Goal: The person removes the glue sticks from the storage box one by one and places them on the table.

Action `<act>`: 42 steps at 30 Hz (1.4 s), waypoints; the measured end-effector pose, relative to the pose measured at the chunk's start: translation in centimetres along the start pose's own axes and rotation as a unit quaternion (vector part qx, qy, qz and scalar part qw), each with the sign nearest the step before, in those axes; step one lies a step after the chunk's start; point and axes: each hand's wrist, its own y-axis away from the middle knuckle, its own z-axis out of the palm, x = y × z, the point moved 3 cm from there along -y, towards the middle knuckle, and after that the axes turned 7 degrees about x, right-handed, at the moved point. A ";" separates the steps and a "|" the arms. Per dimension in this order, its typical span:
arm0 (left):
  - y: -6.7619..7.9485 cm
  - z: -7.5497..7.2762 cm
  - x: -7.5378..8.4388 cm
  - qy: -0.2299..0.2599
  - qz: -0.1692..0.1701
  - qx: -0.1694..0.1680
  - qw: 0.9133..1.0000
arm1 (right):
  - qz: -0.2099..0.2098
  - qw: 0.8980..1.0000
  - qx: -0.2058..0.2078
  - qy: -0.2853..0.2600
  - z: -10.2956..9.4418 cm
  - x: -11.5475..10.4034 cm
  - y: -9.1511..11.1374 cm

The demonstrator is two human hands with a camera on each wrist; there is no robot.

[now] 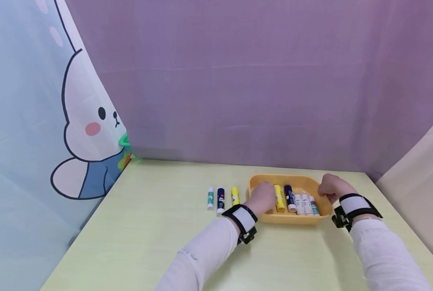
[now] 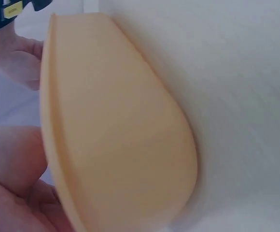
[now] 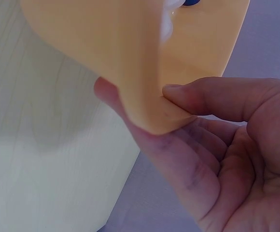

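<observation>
An orange plastic basket (image 1: 289, 219) sits toward the back right of the table, with several glue sticks lying in it: a yellow one (image 1: 279, 198), a navy one (image 1: 290, 198), white ones (image 1: 299, 204) and a small teal-and-white one (image 1: 314, 206). My right hand (image 1: 334, 186) pinches the basket's right rim, thumb inside and fingers outside, as the right wrist view shows. Reaching over the near-left rim, my left hand (image 1: 263, 198) has its fingers down inside the basket. The basket's wall (image 2: 116, 116) fills much of the left wrist view; I cannot tell what those fingers hold.
Left of the basket, a small teal-and-white glue stick (image 1: 211, 198), a navy one (image 1: 221, 201) and a yellow one (image 1: 235, 195) lie side by side on the pale table (image 1: 136, 226). Behind the table hangs a purple curtain (image 1: 238, 89); a printed blue cloth (image 1: 20, 141) hangs at left.
</observation>
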 end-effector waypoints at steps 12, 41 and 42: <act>0.7 -3.1 -0.7 0.041 0.010 0.001 0.999 | 0.002 1.000 0.003 -0.009 0.0 0.0 0.1; 4.9 -10.2 -10.2 0.163 -0.046 0.039 0.985 | -0.001 1.000 0.011 -0.005 0.0 0.5 0.1; 4.9 -10.2 -10.6 0.164 -0.051 0.040 0.984 | -0.001 1.000 0.011 -0.005 -0.1 0.5 0.0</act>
